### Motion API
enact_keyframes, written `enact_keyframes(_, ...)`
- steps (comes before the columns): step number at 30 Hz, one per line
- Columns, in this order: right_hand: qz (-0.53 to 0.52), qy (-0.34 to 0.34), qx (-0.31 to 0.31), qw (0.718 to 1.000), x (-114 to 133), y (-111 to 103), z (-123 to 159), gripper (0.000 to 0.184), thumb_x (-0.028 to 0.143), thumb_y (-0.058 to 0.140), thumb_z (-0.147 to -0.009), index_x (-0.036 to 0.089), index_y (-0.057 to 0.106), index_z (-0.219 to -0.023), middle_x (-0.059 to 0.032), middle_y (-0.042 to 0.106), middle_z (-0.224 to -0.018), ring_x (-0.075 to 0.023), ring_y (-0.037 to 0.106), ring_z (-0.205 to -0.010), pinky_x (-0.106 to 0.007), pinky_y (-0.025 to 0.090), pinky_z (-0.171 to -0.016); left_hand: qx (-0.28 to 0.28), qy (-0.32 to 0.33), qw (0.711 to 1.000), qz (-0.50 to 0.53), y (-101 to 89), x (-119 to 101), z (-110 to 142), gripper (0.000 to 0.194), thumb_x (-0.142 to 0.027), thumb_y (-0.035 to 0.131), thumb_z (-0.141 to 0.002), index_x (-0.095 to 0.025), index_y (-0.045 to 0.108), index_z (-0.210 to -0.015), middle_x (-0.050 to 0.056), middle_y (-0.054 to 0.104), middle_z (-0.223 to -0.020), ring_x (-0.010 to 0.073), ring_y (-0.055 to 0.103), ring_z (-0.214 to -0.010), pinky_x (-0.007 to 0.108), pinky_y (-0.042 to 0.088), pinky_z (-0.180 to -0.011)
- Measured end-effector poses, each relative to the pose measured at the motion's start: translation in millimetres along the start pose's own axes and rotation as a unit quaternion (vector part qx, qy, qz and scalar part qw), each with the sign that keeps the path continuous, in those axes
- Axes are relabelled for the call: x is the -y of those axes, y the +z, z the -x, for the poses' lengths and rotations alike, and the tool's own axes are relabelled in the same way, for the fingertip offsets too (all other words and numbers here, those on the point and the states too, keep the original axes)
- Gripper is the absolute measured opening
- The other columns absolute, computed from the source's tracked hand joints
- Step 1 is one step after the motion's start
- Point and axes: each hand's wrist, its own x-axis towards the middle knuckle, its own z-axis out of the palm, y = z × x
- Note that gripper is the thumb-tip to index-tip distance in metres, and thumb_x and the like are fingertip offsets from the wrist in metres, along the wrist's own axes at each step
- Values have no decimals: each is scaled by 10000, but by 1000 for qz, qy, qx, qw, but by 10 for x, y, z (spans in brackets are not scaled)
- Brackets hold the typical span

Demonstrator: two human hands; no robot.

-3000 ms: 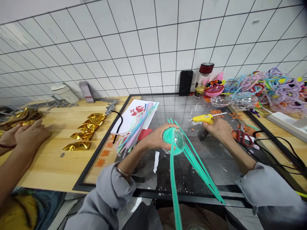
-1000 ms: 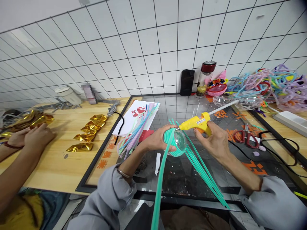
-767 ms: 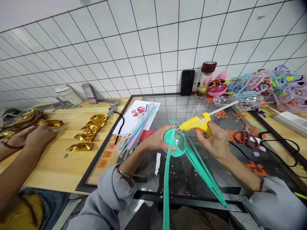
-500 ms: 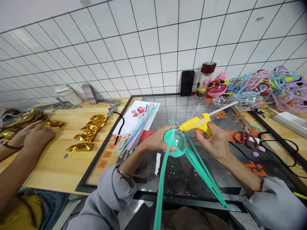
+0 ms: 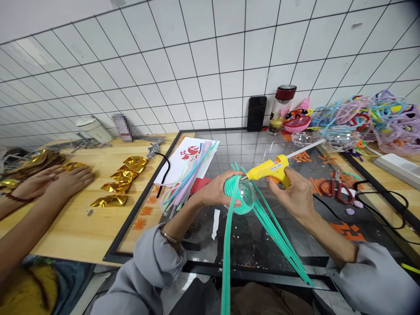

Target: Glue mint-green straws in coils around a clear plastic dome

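My left hand [image 5: 219, 189] is closed round a clear plastic ball [image 5: 246, 192] with green tubing [image 5: 232, 188] coiled about one side. A loose end of that tubing hangs toward me past the table's front edge. In my right hand [image 5: 293, 192] is a yellow hot glue gun [image 5: 268, 169], gripped by its handle with a finger at the orange trigger. Its nozzle meets the coil's upper edge, and a white glue stick [image 5: 305, 148] juts from its back. Under the ball, a bundle of green strips [image 5: 282, 243] lies on the dark glass; its far end is partly hidden.
Pastel strips [image 5: 188, 179] lie on white paper [image 5: 177, 162]. Red-handled scissors [image 5: 337, 190] and a black cord [image 5: 377, 223] are at right, before a tangled tubing pile [image 5: 367, 113]. A phone [image 5: 256, 113] and glass bottle [image 5: 280, 109] stand behind. At left, another person's hands [image 5: 70, 181] handle gold foil [image 5: 126, 175].
The hanging end of the green tubing has swung a little to the right. My hands and the glue gun hold nearly the same place. The other person's hands have moved right over the foil.
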Motion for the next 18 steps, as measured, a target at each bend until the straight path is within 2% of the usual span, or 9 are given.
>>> enact_keyframes(5, -1, 10, 0, 1000, -9, 12, 12, 301, 419, 593, -828, 238, 410, -672, 31, 481, -571, -126, 408, -495, -272, 297, -514, 3, -6, 1000, -12, -5, -8, 1, 837, -402, 830, -560, -197, 524, -1312, 99, 589, -1294, 305, 570, -1151, 458, 455, -1021)
enact_keyframes(12, -14, -3, 9, 1000, 34, -5, 13, 300, 395, 588, -834, 238, 398, -662, 42, 449, -571, -111, 353, -484, -275, 274, -509, 5, -7, 1000, -7, -14, -10, -14, 877, -417, 842, -538, -186, 519, -1319, 107, 581, -1306, 317, 571, -1144, 471, 449, -1020)
enact_keyframes(18, -7, 4, 4, 1000, 25, 7, 20, 281, 401, 580, -836, 237, 413, -679, 38, 457, -589, -120, 390, -505, -279, 291, -526, -1, 1, 1000, -2, 1, 4, -15, 867, -419, 849, -541, -194, 529, -1315, 114, 577, -1313, 313, 564, -1157, 461, 441, -1022)
